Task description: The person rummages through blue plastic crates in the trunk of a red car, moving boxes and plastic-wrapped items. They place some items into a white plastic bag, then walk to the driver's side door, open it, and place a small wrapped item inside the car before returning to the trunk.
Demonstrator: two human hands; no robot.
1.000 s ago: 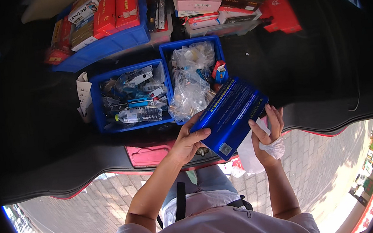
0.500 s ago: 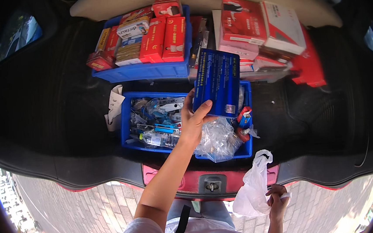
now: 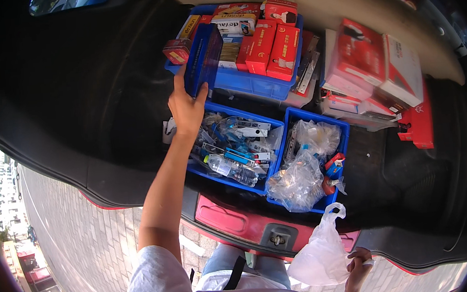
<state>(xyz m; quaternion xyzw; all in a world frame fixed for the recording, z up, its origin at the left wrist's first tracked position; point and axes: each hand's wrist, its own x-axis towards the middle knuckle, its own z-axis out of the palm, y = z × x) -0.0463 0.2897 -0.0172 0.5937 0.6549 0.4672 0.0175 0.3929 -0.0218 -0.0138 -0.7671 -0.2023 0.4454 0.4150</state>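
Observation:
My left hand [image 3: 186,110] reaches far into a car boot and grips a flat dark blue box [image 3: 202,58] by its lower end. The box stands on edge against the near left side of the far blue crate [image 3: 250,82], which is packed with red and yellow cartons. My right hand [image 3: 359,268] hangs low at the bottom of the view, closed on the handles of a white plastic bag [image 3: 322,247]. The bag dangles outside the boot, below its red sill.
Two near blue bins hold small items: the left bin [image 3: 232,180] a clear bottle and packaged tools, the right bin [image 3: 338,128] crumpled clear bags. Red and white boxes [image 3: 370,61] are stacked at the back right. Black boot lining [image 3: 98,101] spreads left; paved ground lies below.
My left hand carried the blue box from above the near bins up and left to the far crate. My right hand stayed low with the white bag.

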